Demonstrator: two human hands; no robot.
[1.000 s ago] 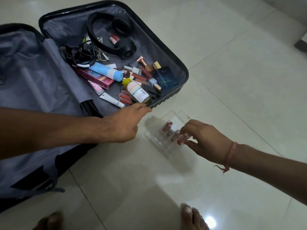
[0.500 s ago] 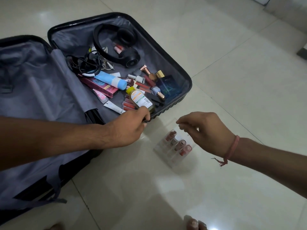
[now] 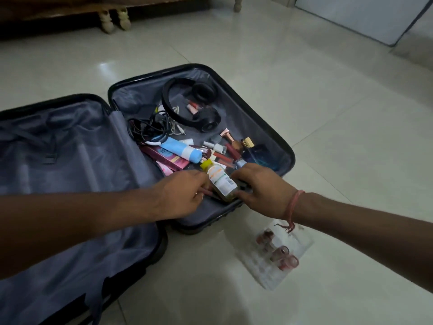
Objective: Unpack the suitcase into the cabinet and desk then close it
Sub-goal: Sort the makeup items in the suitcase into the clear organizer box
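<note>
Tiles of pale, glossy floor (image 3: 192,289) lay nearest us; on them, just right of the case, sat a clear plastic organiser tray (image 3: 276,261) with a few pinkish-red lipstick tubes (image 3: 284,259) standing in its slots, under our right forearm. Beyond it, the black hard-shell suitcase (image 3: 288,156) lay wide open on the floor, its grey-lined left half (image 3: 65,160) zipped flat; its right half held all the loose items. We had both hands at the near edge of that right half. Our left hand (image 3: 185,195) curled its fingers around slim reddish tubes (image 3: 207,192) at the pile's near end; how firmly, we could not tell. Our right hand (image 3: 264,191), with a red thread bracelet (image 3: 294,205) at the wrist, had its thumb and fingers bent at the lower end of a small yellow-capped clear bottle with a white label (image 3: 220,180); whether it gripped the bottle or a dark item beside it, we could not tell. Farther in lay a light blue and white tube (image 3: 181,150) across a maroon carton (image 3: 168,158), then small polish bottles (image 3: 216,146) and a dark blue perfume bottle with a gold cap (image 3: 256,152); beyond those, a tangle of black cables (image 3: 152,127) and black over-ear headphones (image 3: 192,104). Farthest off, pale turned furniture legs (image 3: 114,18) stood at the top.
</note>
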